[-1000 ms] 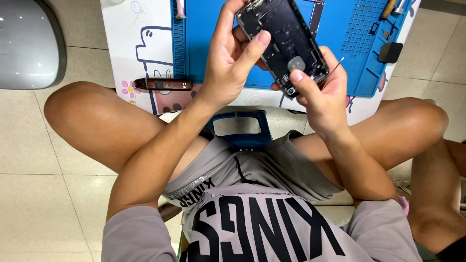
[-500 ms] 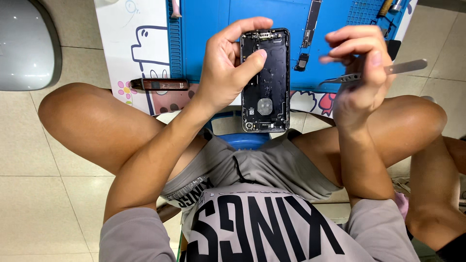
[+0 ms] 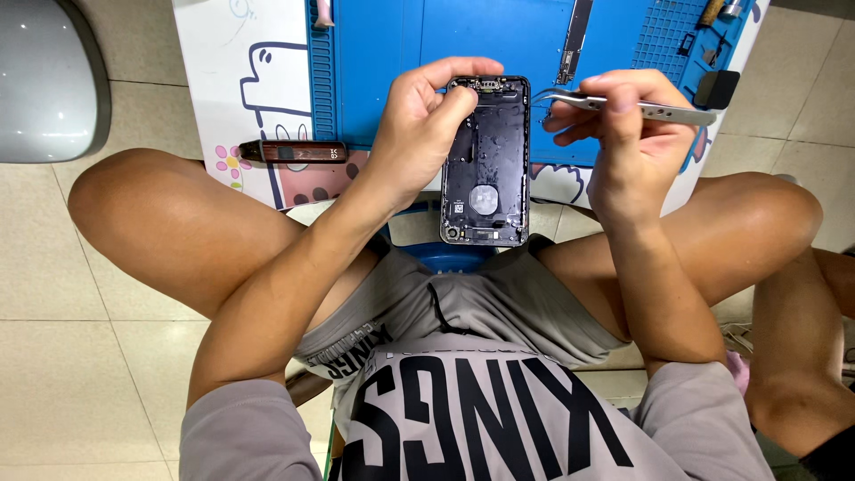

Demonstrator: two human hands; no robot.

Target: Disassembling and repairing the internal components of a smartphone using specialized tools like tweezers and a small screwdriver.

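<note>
Right hand (image 3: 623,142) swung tweezers (image 3: 623,105) toward phone (image 3: 485,160).

Both hands raised before chest; left hand (image 3: 419,134) curled gripping, right hand (image 3: 623,134) pinching, forearms converging.

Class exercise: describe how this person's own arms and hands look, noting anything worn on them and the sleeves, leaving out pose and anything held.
Both arms are bare from the short grey sleeves down. The left hand and right hand wear no gloves, and no rings, watch or bands show. The grey T-shirt carries large black block lettering on the chest.
</note>
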